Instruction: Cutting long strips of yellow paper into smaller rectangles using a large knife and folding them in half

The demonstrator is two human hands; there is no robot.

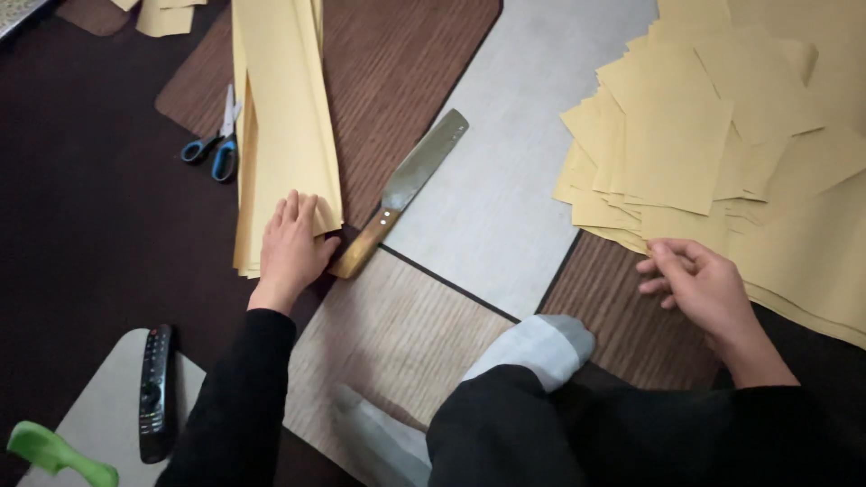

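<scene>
At nine o'clock the left hand lies flat, grip wide, pressing the folded yellow paper strip on the floor. The knife lies just beside its thumb, a likely cut. At three o'clock the right hand pinches a sheet of the cut paper pile.

We see a dim, soft indoor light with no hard shadows. The brightest patch is the pale floor panel at upper centre, which takes a mild sheen, and the broad knife blade gives a faint grey glint. The yellow paper sheets at upper right look evenly lit. The far left and lower right of the frame sink into near black, where the dark sleeves lose detail. Focus is slightly soft throughout; the grey sock at bottom centre looks blurred.
</scene>
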